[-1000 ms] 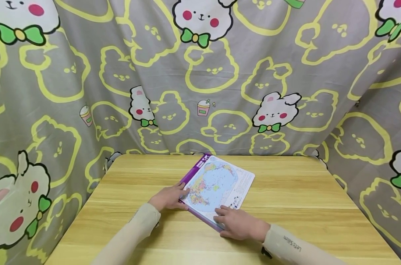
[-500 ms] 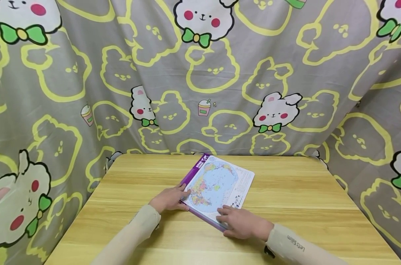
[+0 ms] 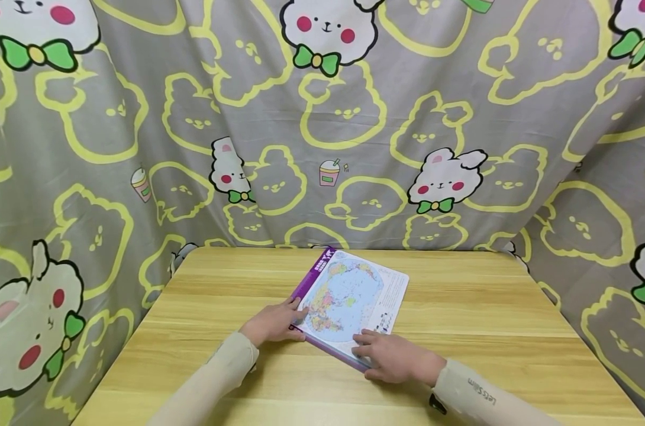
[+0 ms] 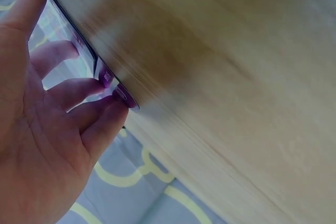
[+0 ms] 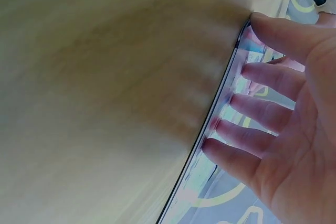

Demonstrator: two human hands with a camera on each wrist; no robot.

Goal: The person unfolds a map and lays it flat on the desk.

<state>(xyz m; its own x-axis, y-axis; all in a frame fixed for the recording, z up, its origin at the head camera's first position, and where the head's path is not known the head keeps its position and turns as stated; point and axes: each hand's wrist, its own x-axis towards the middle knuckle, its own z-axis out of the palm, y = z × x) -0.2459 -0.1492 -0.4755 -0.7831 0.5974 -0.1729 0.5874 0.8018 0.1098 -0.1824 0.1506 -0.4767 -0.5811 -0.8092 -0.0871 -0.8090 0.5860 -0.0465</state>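
Observation:
A thin glossy world map sheet or board [image 3: 349,296] with a purple title strip along its left side lies turned at an angle on the table. My left hand [image 3: 273,321] rests at its left corner, fingers on the purple strip and thumb at the near edge. In the left wrist view, that hand's fingertips [image 4: 116,109] touch the glossy surface. My right hand [image 3: 399,357] rests on the near right part of the map. Its spread fingers [image 5: 265,111] touch the surface in the right wrist view, and its thumb sits at the edge. The map's nearest corner is partly hidden.
The wooden table [image 3: 477,331] reaches back to a grey curtain [image 3: 280,106] printed with rabbits and yellow outlines. Curtain also hangs along the left and right sides.
My right hand has slid slightly to the right along the map's near edge. My left hand stays at the left corner, and the map lies nearly where it was.

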